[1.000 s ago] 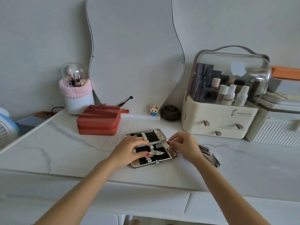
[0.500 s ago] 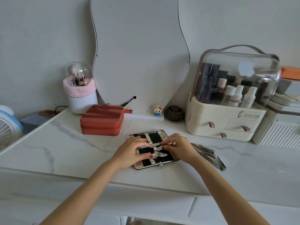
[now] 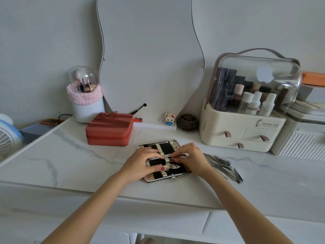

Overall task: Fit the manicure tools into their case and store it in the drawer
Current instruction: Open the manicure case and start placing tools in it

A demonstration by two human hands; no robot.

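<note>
A person's left hand presses the open case flat on the marble surface, apparently steadying it, while the right hand, fingers pinching a thin tool, works it under a strap; remaining tools wait just beside.

- Desk front-left stretch lay open for approach.
- Red box blocked the back-left.
- Loose tools cluttered the right of the case.
- Cosmetic organizer walled the back-right corner.
</note>
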